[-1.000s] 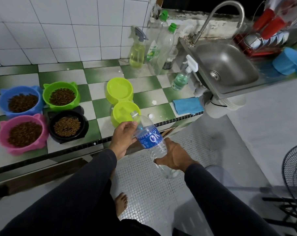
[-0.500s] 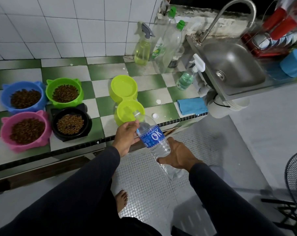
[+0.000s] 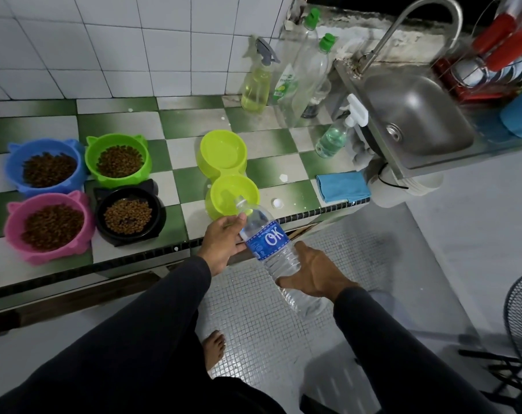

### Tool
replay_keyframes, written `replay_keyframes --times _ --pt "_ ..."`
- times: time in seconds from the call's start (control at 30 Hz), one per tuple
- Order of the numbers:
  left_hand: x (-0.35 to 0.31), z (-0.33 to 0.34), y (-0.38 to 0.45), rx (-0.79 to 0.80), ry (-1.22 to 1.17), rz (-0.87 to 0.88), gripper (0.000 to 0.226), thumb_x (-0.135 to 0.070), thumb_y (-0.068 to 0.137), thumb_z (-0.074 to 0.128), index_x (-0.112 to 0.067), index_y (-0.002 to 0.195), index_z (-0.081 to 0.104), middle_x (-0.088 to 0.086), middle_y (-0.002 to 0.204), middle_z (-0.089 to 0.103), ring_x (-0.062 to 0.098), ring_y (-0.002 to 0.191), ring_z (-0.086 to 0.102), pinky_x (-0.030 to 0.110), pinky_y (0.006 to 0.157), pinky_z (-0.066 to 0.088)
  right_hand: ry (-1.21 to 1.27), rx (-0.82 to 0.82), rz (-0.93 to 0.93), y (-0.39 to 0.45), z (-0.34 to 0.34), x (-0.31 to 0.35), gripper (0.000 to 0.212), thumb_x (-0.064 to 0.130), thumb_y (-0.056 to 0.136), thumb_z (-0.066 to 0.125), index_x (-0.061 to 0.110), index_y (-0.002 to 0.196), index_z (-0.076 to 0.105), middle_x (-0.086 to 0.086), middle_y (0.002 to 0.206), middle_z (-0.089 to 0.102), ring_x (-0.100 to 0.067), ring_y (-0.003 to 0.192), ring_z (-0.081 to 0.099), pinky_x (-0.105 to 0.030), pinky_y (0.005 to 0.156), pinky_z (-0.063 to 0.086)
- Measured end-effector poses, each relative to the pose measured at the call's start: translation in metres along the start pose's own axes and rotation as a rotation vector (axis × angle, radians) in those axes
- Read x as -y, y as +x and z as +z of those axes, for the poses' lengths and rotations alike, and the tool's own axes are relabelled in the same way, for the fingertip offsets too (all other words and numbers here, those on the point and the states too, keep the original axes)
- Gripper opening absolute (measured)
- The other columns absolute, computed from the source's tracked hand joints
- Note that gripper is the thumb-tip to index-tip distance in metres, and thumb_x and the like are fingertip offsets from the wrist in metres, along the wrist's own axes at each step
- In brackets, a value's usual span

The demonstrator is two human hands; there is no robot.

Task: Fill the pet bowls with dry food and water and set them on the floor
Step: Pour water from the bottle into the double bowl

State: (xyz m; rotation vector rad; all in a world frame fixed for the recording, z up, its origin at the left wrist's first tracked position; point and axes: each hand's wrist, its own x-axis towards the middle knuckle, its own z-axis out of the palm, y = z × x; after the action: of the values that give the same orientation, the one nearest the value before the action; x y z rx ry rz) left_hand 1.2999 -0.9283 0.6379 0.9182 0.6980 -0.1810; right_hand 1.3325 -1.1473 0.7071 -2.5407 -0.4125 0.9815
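Both hands hold the uncapped water bottle (image 3: 270, 246) tilted, mouth over the lime double bowl (image 3: 227, 177); left hand (image 3: 222, 240) near the neck, right hand (image 3: 313, 273) lower; kibble bowls left.

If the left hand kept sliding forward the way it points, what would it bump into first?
Most likely the near cup of the lime double bowl on the counter. The left hand, gripping the water bottle near its neck, points right at it, though depth is hard to judge.

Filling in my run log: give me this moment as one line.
step: pouring water | left hand: holds bottle neck | right hand: grips bottle base | target: near cup of yellow-green double bowl | kibble bowls: four filled
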Motion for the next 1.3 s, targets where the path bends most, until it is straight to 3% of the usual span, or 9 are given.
replay_keyframes --times 0.3,0.47,0.73,0.97,1.1,1.3 --pt "0.000 0.000 0.001 -0.009 -0.001 -0.016 0.027 -0.035 0.100 0.065 -0.013 0.116 0.065 0.009 0.124 0.072 0.029 0.112 0.071 0.041 0.083 0.062 0.106 -0.016 -0.026 -0.005 0.000 -0.004 0.058 0.067 0.059 0.077 0.034 0.102 0.056 0.008 0.096 0.072 -0.007 0.087 0.070 -0.040 0.087 0.059" --pt "0.000 0.002 -0.002 0.010 -0.013 -0.022 0.026 -0.033 0.101 0.063 -0.012 0.117 0.064 0.009 0.118 0.075 0.027 0.108 0.073 0.035 0.073 0.063 0.144 -0.011 -0.012 -0.007 -0.002 -0.005 0.054 0.063 0.060 0.079 0.035 0.101 0.058 0.009 0.093 0.073 -0.007 0.083 0.071 -0.037 0.083 0.060" --pt "0.005 0.001 0.001 0.030 0.017 -0.020 0.037 -0.039 0.099 0.064 -0.012 0.125 0.064 0.008 0.127 0.072 0.028 0.112 0.071 0.046 0.092 0.061 0.110 -0.012 -0.003 -0.004 -0.004 -0.005 0.049 0.060 0.066 0.082 0.038 0.101 0.056 0.014 0.091 0.072 -0.001 0.080 0.070 -0.024 0.073 0.053" --pt "0.006 -0.001 -0.002 0.034 0.004 -0.020 0.035 -0.039 0.100 0.062 -0.014 0.125 0.064 0.005 0.125 0.073 0.026 0.110 0.072 0.042 0.088 0.061 0.104 -0.019 -0.008 -0.007 -0.002 -0.009 0.049 0.066 0.066 0.079 0.039 0.101 0.058 0.011 0.093 0.073 -0.005 0.083 0.071 -0.037 0.083 0.060" --pt "0.008 -0.001 -0.002 0.041 0.000 -0.031 0.037 -0.039 0.100 0.062 -0.014 0.127 0.063 0.006 0.127 0.072 0.028 0.111 0.072 0.046 0.093 0.060 0.086 -0.017 -0.005 -0.006 -0.002 -0.011 0.051 0.067 0.065 0.080 0.039 0.101 0.056 0.011 0.092 0.073 -0.006 0.080 0.072 -0.039 0.081 0.061" --pt "0.005 0.001 -0.005 0.045 -0.012 -0.030 0.034 -0.037 0.101 0.062 -0.014 0.126 0.063 0.006 0.124 0.073 0.027 0.109 0.072 0.039 0.082 0.062 0.084 -0.028 -0.002 -0.008 -0.002 -0.011 0.051 0.066 0.063 0.081 0.040 0.100 0.057 0.012 0.091 0.073 -0.005 0.079 0.071 -0.039 0.080 0.062"
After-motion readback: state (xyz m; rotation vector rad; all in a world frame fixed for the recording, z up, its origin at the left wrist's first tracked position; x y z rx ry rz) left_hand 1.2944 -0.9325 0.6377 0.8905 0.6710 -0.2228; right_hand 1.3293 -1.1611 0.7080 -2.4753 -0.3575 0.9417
